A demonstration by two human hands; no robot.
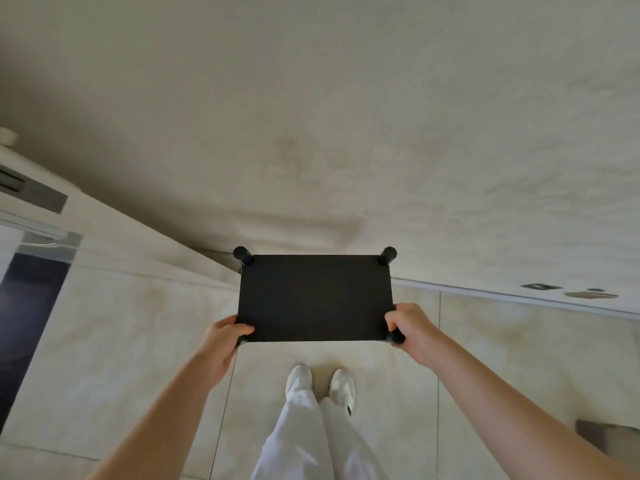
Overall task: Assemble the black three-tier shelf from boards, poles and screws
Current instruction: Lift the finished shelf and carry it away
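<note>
A black shelf (315,297) is seen from straight above, its top board a dark rectangle in a corner where two walls meet. Black poles stick out at its far left corner (243,255) and far right corner (387,255). My left hand (227,336) grips the near left corner, fingers curled over the board's edge. My right hand (410,325) grips the near right corner around a pole end (397,337). The lower tiers are hidden under the top board.
I stand on pale floor tiles (138,341), my white shoes (320,384) just behind the shelf. A pale wall (346,133) rises ahead. A dark doorway (24,323) is at the left. Wall sockets (540,286) sit low at the right, and a grey object (595,433) lies on the floor.
</note>
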